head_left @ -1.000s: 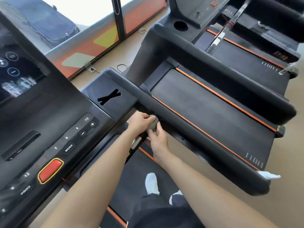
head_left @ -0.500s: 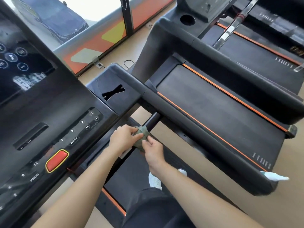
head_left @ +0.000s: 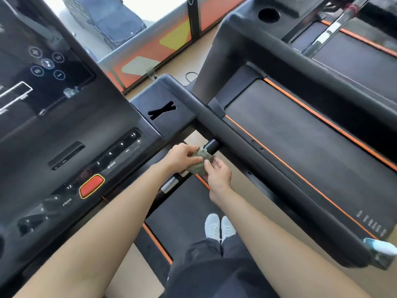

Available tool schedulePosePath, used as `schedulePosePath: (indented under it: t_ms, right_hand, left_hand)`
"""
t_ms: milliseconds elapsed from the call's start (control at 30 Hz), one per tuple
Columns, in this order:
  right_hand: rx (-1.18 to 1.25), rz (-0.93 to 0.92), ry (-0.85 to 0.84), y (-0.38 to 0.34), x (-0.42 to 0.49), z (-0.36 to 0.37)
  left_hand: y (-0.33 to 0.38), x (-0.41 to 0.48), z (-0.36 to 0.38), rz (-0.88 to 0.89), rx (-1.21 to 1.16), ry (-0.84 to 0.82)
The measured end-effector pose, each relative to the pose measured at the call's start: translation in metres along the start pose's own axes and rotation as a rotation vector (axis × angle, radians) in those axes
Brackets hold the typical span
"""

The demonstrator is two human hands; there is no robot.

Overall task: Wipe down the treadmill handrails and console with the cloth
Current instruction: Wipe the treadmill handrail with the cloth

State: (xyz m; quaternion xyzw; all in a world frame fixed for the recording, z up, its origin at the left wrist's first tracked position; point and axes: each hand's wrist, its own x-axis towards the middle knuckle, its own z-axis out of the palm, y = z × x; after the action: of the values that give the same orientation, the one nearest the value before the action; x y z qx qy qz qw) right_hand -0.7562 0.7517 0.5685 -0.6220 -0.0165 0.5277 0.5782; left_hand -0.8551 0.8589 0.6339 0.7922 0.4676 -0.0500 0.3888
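Cloth (head_left: 198, 161) bunched on the short grip bar (head_left: 211, 145), held between both hands.
Left of the hands stands the console (head_left: 86, 134) with its red button (head_left: 92, 186). The left hand (head_left: 179, 157) pinches the cloth top and the right hand (head_left: 218, 174) pinches its lower edge. Better to wrap the cloth fully round the bar, I think. The long handrail (head_left: 268, 160) just to the right crowds the knuckles.

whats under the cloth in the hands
A short handlebar: its black end pokes out beyond the cloth and a silver section shows nearer the person. The stretch between is covered by the cloth, left hand and right hand.
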Motion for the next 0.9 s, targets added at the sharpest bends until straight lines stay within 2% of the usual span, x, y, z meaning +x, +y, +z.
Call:
schedulePosePath:
  t_ms: [267,367,500,600,767,900]
  right_hand:
    - [-0.067,0.115,-0.103,0.026,-0.037,0.026]
    - [-0.013,0.203,-0.124,0.043,-0.054,0.036]
    - [0.139,0.362,-0.056,0.059,-0.079,0.049]
    - [0.128,0.433,-0.072,0.072,-0.100,0.061]
    - [0.128,0.463,-0.133,0.097,-0.134,0.076]
    - [0.119,0.413,-0.174,0.113,-0.150,0.086]
  left_hand:
    - [-0.051,-0.069,0.003,-0.148,0.027,-0.004]
    - [-0.067,-0.098,0.002,-0.180,0.029,0.005]
    - [-0.085,-0.134,0.005,-0.220,0.054,0.049]
    - [-0.101,-0.158,0.008,-0.237,0.084,0.094]
    - [-0.126,-0.187,0.005,-0.235,0.173,0.113]
    - [-0.143,-0.204,0.004,-0.237,0.208,0.181]
